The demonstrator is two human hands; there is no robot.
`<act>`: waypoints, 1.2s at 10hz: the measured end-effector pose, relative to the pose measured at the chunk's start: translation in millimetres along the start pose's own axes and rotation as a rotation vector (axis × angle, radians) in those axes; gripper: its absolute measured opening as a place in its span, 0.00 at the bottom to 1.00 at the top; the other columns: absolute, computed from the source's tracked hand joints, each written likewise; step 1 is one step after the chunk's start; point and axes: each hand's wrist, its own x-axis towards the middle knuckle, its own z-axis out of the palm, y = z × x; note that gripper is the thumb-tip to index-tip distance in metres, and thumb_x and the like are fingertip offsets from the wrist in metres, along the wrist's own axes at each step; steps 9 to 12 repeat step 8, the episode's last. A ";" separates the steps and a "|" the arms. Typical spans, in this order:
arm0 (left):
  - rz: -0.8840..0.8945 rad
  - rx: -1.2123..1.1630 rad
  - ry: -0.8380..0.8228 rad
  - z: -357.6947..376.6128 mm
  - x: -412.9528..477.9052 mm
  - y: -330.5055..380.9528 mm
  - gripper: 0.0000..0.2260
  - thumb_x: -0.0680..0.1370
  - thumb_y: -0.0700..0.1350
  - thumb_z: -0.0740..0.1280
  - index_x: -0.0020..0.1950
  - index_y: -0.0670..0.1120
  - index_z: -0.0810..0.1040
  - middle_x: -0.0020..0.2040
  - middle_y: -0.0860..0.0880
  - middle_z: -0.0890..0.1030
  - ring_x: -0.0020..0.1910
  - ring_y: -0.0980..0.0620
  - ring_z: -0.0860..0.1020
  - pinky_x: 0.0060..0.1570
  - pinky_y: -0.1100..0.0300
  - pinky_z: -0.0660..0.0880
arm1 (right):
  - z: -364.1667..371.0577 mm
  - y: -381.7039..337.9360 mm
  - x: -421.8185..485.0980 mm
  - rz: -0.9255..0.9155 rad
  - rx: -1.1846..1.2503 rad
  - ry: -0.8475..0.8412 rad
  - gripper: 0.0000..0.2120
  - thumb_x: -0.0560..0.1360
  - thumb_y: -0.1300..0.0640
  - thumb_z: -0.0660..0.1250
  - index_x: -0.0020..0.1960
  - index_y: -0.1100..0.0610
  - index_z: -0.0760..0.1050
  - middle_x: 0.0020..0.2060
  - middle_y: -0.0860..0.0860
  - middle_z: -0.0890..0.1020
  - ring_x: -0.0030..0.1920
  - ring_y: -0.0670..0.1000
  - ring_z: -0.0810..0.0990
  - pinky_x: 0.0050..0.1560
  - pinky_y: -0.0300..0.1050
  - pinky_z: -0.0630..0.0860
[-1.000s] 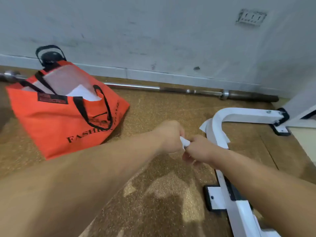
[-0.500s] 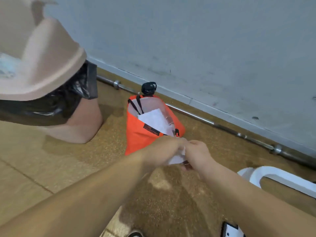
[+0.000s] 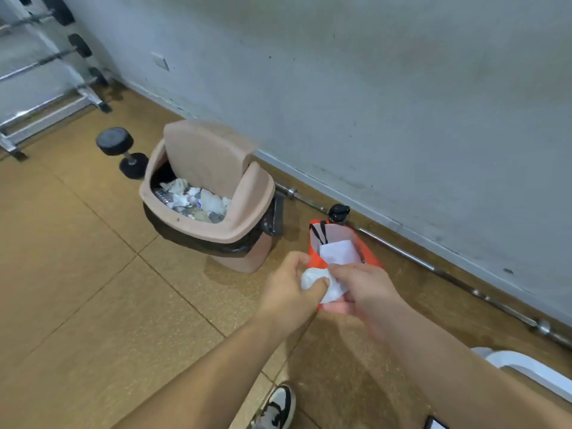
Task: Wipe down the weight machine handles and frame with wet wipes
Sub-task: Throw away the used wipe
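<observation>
Wet wipe (image 3: 313, 278) near bin (image 3: 251, 222), orange bag (image 3: 367, 254)

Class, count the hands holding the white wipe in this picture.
2. The left hand grips the crumpled wipe from the left; the right hand pinches it from the right, in front of the orange bag.

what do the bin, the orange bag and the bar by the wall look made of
Bin: matte beige moulded plastic, judging by its smooth rounded rim.
Orange bag: probably non-woven fabric, dull and creased.
Bar: metal, likely chromed steel, with bright glints.
</observation>
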 end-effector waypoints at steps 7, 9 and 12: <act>-0.242 0.093 0.218 -286.5 274.3 -109.3 0.09 0.75 0.39 0.69 0.50 0.51 0.75 0.38 0.50 0.80 0.37 0.47 0.79 0.43 0.51 0.78 | 325.5 -156.8 151.2 0.147 -0.164 -0.082 0.15 0.85 0.48 0.62 0.54 0.58 0.82 0.48 0.54 0.84 0.51 0.56 0.85 0.53 0.52 0.81; -0.256 0.176 0.149 -282.7 313.5 -127.2 0.09 0.77 0.42 0.69 0.56 0.49 0.75 0.40 0.50 0.82 0.44 0.44 0.83 0.48 0.50 0.80 | 330.4 -160.6 165.6 0.168 -0.115 -0.058 0.13 0.85 0.52 0.62 0.58 0.58 0.81 0.52 0.57 0.87 0.57 0.59 0.86 0.50 0.50 0.82; -0.256 0.176 0.149 -282.7 313.5 -127.2 0.09 0.77 0.42 0.69 0.56 0.49 0.75 0.40 0.50 0.82 0.44 0.44 0.83 0.48 0.50 0.80 | 330.4 -160.6 165.6 0.168 -0.115 -0.058 0.13 0.85 0.52 0.62 0.58 0.58 0.81 0.52 0.57 0.87 0.57 0.59 0.86 0.50 0.50 0.82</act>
